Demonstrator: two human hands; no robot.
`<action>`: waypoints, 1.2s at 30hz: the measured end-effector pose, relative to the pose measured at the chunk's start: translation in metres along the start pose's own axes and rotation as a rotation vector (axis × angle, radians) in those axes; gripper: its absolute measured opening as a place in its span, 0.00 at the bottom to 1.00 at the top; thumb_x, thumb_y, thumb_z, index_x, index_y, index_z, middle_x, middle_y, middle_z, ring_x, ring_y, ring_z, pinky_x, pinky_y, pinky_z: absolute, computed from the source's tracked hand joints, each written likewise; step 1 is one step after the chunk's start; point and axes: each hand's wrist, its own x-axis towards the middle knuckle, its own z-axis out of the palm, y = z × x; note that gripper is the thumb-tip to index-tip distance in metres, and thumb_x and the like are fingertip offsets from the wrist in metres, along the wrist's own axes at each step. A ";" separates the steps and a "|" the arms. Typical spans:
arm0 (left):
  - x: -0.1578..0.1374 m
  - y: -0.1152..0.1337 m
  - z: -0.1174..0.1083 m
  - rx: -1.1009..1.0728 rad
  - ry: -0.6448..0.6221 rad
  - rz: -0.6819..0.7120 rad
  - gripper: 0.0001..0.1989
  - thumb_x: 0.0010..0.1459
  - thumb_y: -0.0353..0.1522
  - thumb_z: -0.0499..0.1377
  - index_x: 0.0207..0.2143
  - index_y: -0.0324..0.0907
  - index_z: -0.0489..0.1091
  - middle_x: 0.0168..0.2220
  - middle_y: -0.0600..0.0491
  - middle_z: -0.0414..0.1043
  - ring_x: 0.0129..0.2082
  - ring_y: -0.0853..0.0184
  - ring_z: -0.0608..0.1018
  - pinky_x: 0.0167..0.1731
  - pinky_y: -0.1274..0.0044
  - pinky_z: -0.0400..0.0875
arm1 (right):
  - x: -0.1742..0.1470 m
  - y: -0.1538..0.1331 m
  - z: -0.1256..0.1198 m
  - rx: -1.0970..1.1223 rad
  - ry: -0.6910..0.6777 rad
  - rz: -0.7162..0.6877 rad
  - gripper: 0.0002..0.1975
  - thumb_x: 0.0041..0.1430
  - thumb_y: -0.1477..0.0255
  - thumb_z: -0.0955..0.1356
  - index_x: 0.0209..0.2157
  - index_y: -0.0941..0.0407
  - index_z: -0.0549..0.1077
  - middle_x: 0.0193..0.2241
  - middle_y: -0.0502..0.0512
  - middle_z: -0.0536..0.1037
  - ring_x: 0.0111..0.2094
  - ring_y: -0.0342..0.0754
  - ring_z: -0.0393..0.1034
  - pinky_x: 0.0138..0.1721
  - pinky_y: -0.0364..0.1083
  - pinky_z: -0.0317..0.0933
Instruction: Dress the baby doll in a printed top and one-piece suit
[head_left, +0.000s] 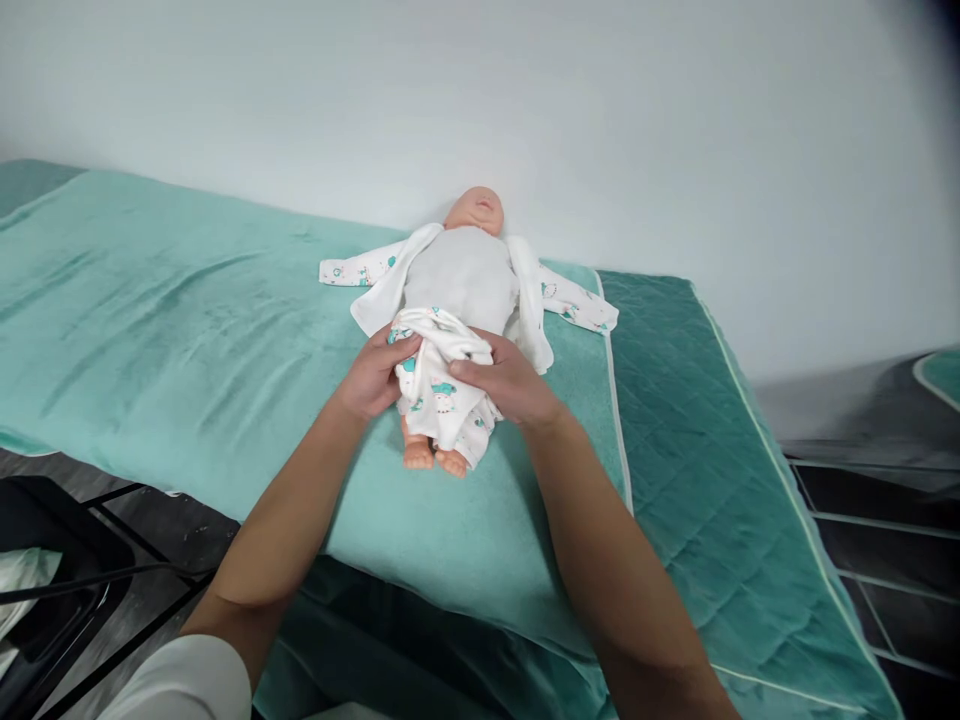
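A baby doll point(463, 275) lies on its back, its feet pointing toward me. Its white patterned jacket point(577, 300) hangs open, with both sleeves spread out to the sides. White baby pants point(439, 395) with a green print are bunched over the doll's hips and legs. On the left side my left hand point(375, 372) grips the pants, thumb on top. My right hand point(510, 378) holds the cloth on the other side, its thumb pressed over the fold. The bare feet point(431, 457) show below the cloth. Fingers under the fabric are hidden.
A light green sheet point(187, 320) covers the bed, and a darker quilted cover point(720, 480) shows at the right. A white wall point(300, 100) stands behind. At the lower left is a black folding chair point(67, 570), and a metal rack point(885, 540) is at the right.
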 end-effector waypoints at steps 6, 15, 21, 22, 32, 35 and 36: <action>-0.035 -0.001 0.012 0.003 0.146 -0.008 0.24 0.44 0.42 0.75 0.40 0.40 0.77 0.34 0.49 0.81 0.39 0.55 0.84 0.39 0.69 0.78 | 0.000 -0.009 -0.001 -0.241 -0.048 -0.026 0.19 0.52 0.62 0.77 0.44 0.56 0.78 0.39 0.51 0.80 0.41 0.49 0.73 0.44 0.46 0.64; -0.121 -0.003 0.058 0.168 0.387 -0.064 0.14 0.55 0.39 0.71 0.37 0.41 0.76 0.32 0.55 0.76 0.32 0.68 0.76 0.33 0.77 0.70 | -0.005 -0.019 -0.001 -0.529 -0.186 -0.061 0.09 0.50 0.69 0.72 0.35 0.57 0.77 0.34 0.50 0.79 0.37 0.47 0.71 0.39 0.44 0.61; -0.152 -0.016 0.088 0.052 0.534 -0.053 0.14 0.54 0.39 0.71 0.39 0.43 0.76 0.39 0.52 0.79 0.42 0.63 0.79 0.44 0.73 0.72 | -0.011 -0.023 0.005 -0.680 -0.268 -0.043 0.07 0.52 0.73 0.67 0.33 0.55 0.78 0.32 0.50 0.81 0.35 0.47 0.73 0.36 0.44 0.61; -0.157 -0.022 0.089 0.028 0.561 -0.050 0.15 0.53 0.39 0.72 0.39 0.43 0.76 0.40 0.52 0.79 0.42 0.63 0.79 0.44 0.73 0.72 | -0.012 -0.024 0.006 -0.712 -0.276 -0.038 0.07 0.52 0.74 0.67 0.32 0.55 0.78 0.32 0.50 0.81 0.35 0.47 0.73 0.36 0.44 0.60; -0.169 -0.041 0.026 0.298 0.639 -0.097 0.18 0.51 0.42 0.72 0.39 0.42 0.75 0.37 0.54 0.75 0.36 0.66 0.76 0.36 0.74 0.75 | -0.014 -0.025 0.021 -1.088 -0.261 -0.092 0.04 0.56 0.73 0.70 0.33 0.53 0.80 0.36 0.54 0.85 0.35 0.50 0.74 0.35 0.47 0.54; -0.158 -0.031 0.018 0.404 0.575 -0.172 0.18 0.50 0.41 0.71 0.38 0.41 0.74 0.36 0.54 0.74 0.36 0.65 0.76 0.37 0.71 0.78 | -0.013 -0.024 0.022 -1.145 -0.248 -0.113 0.06 0.57 0.73 0.70 0.35 0.53 0.80 0.37 0.56 0.84 0.36 0.52 0.74 0.34 0.48 0.53; -0.155 -0.029 0.018 0.426 0.558 -0.177 0.17 0.50 0.41 0.71 0.38 0.41 0.74 0.36 0.54 0.74 0.36 0.65 0.75 0.37 0.70 0.78 | -0.013 -0.024 0.021 -1.162 -0.244 -0.113 0.07 0.56 0.74 0.69 0.36 0.53 0.80 0.37 0.57 0.84 0.36 0.53 0.74 0.34 0.48 0.53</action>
